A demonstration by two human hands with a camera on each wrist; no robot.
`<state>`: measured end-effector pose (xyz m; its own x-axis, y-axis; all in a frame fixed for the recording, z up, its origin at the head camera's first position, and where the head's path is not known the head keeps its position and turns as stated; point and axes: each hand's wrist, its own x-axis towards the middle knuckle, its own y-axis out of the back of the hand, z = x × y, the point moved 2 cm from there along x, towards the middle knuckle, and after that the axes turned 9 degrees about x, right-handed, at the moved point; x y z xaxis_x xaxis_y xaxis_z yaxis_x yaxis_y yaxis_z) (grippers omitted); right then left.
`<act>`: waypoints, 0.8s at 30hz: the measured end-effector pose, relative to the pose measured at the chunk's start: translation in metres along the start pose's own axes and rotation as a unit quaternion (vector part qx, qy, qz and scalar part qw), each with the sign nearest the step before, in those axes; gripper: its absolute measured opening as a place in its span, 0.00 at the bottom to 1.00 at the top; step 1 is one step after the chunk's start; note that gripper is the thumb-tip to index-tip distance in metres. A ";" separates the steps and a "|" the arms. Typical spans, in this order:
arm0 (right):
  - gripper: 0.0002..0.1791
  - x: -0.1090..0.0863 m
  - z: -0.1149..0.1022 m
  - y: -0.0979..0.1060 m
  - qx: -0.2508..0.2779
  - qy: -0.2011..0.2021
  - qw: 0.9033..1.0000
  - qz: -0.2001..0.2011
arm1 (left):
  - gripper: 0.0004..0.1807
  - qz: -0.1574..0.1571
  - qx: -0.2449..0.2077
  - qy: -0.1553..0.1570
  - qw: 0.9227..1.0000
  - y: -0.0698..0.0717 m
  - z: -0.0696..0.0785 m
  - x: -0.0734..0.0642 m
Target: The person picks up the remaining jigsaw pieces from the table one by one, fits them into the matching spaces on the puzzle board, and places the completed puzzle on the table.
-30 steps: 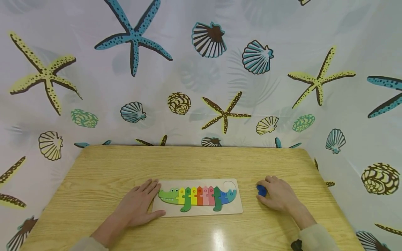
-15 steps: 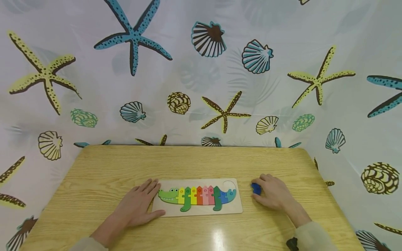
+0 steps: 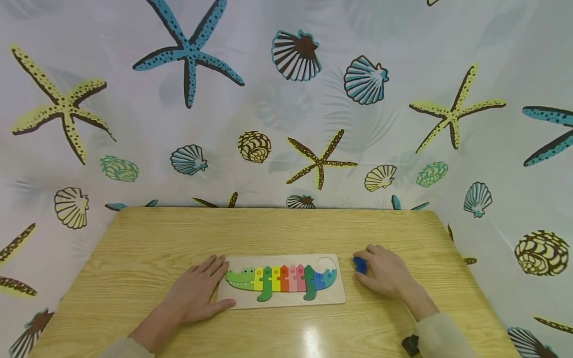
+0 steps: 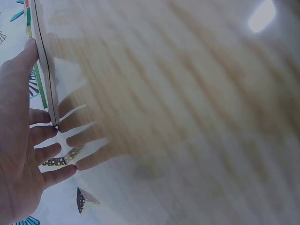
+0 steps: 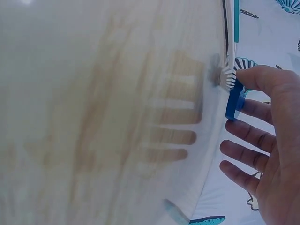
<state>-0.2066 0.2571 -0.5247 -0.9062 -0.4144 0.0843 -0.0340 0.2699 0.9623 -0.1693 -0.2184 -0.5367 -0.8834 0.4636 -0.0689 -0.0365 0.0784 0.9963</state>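
Note:
A wooden crocodile puzzle board (image 3: 241, 301) lies on the table, its coloured, numbered pieces set in a row. At the tail end, a curled recess (image 3: 329, 261) shows bare wood. My left hand (image 3: 199, 291) rests flat at the board's left edge, fingers straight and thumb along the lower corner; the left wrist view shows the hand (image 4: 21, 136) against the board's edge. Right of the board, my right hand (image 3: 384, 272) pinches a dark blue puzzle piece (image 3: 359, 265) between thumb and fingers. In the right wrist view the blue piece (image 5: 233, 101) stands out from the fingertips, the lower fingers spread.
The light wood table (image 3: 286, 231) extends around the board on all sides. Behind and beside it hangs a white curtain (image 3: 286, 114) printed with starfish and shells. A dark object (image 3: 410, 344) sits at the right sleeve.
My right hand has moved left toward the board with the blue puzzle piece in its fingers. The left hand and the board have stayed in place.

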 end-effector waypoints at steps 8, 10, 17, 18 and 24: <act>0.25 0.005 -0.007 0.000 0.017 0.012 1.000 0.009 | 0.56 0.005 0.006 -0.002 1.000 0.001 0.000 0.000; 0.25 0.006 -0.008 0.000 0.022 0.015 1.000 0.013 | 0.56 0.007 0.010 -0.004 1.000 0.000 -0.001 0.000; 0.24 0.009 -0.013 -0.001 0.034 0.022 0.999 0.016 | 0.56 0.009 0.012 -0.004 1.000 -0.001 -0.001 0.001; 0.24 0.009 -0.014 -0.002 0.034 0.023 0.999 0.015 | 0.56 0.009 0.012 -0.004 1.000 -0.001 -0.001 0.001; 0.24 0.011 -0.017 -0.004 0.043 0.026 0.999 0.015 | 0.57 0.003 0.008 -0.003 1.000 -0.001 -0.001 0.001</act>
<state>-0.2098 0.2367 -0.5235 -0.8845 -0.4486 0.1281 -0.0454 0.3561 0.9333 -0.1706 -0.2185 -0.5378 -0.8805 0.4699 -0.0627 -0.0229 0.0899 0.9957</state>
